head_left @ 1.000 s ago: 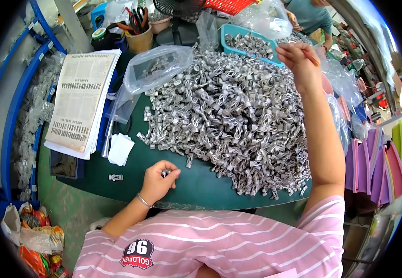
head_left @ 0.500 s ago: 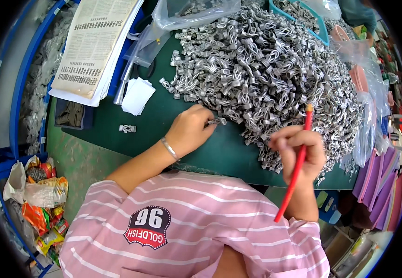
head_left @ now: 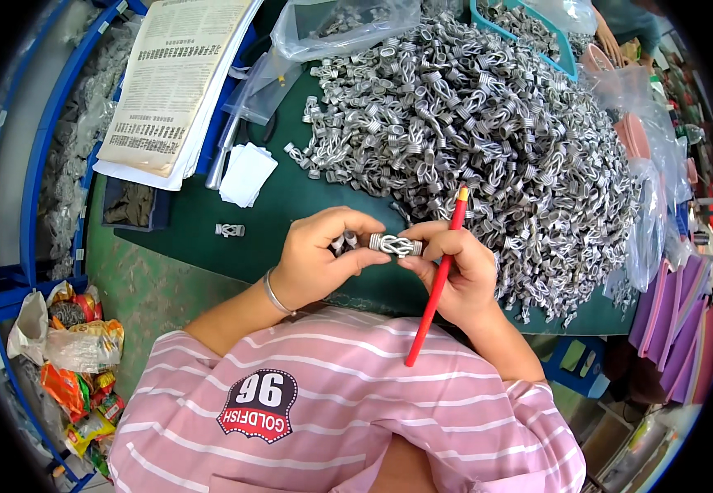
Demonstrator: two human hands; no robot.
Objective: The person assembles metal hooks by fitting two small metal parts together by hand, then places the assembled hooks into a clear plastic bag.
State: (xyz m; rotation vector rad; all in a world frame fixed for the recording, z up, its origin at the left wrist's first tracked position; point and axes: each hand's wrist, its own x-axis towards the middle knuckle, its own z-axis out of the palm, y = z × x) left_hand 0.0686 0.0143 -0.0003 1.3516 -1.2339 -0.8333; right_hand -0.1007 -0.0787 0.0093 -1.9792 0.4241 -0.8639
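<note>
A silver knot-shaped metal clasp (head_left: 395, 246) is pinched by its two ends between my hands, in front of my chest. My left hand (head_left: 319, 251) is closed on its left end, with more small metal pieces (head_left: 344, 242) tucked inside the fingers. My right hand (head_left: 465, 271) grips the right end and also holds a red pencil-like stick (head_left: 433, 304) with a yellowish tip, slanting upward. A large heap of similar metal pieces (head_left: 471, 123) covers the table beyond my hands. One separate piece (head_left: 230, 230) lies to the left.
White paper slips (head_left: 247, 176) and a stack of printed sheets (head_left: 167, 90) lie at the left, above a small dark bin (head_left: 133, 205). A turquoise tray (head_left: 567, 62) stands behind the heap. Plastic bags (head_left: 652, 214) hang at right. Another person's hand (head_left: 607, 39) shows at far right.
My right hand has moved left with the red stick and met my left hand. The clasp is now held between both hands. Another person's hand has appeared at the upper right.
</note>
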